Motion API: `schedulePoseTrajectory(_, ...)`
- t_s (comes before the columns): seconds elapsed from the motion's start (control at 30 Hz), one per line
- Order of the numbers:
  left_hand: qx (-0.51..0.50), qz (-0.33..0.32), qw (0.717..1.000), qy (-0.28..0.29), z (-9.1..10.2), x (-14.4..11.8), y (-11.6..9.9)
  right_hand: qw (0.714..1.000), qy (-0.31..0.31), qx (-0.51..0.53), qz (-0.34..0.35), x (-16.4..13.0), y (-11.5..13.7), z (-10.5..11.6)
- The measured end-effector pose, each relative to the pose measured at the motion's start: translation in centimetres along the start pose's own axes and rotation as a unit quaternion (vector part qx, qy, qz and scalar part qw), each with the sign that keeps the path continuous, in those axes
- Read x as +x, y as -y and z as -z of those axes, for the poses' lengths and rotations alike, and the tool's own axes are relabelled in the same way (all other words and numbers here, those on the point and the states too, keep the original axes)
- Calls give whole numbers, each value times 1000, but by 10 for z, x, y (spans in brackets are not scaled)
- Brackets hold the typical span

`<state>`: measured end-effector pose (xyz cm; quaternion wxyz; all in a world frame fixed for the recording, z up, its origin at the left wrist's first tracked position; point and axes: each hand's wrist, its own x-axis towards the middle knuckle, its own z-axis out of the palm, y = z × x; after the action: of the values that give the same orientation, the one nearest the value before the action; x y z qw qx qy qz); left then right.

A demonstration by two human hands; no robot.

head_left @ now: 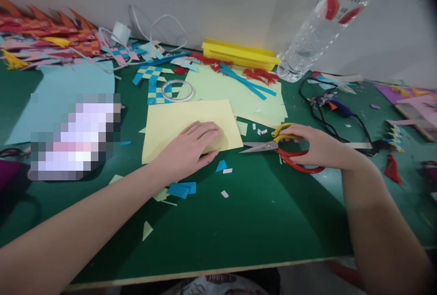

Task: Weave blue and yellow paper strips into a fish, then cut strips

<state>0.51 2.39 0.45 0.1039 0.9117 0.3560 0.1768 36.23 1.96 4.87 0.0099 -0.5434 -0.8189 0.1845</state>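
Observation:
My left hand (193, 147) lies flat, fingers together, on the lower right part of a pale yellow paper sheet (170, 122) on the green table (259, 213). My right hand (316, 144) grips the red and yellow handles of a pair of scissors (273, 146). The scissors lie on the table just right of the sheet, blades shut and pointing left toward it. Small blue and white paper scraps (184, 189) are scattered below the sheet.
A tape roll (177, 90) and a light green sheet (239, 92) lie behind the yellow sheet. A clear plastic bottle (317, 26) leans at the back right beside a yellow tray (239, 53). Woven paper crafts (51, 35) pile at the back left. A glue gun with black cable (336, 108) lies at right.

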Motion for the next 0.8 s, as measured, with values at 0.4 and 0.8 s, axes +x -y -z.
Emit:
schedulePoseTrajectory(0.4, -11, -27, 999, 13, 2, 2, 0, 1000, -5, 15, 27, 3, -1, -5)
schedulePoseTrajectory(0.8, -11, -20, 996, 87, -3, 2, 4, 997, -40, 4, 65, 7, 13, -16)
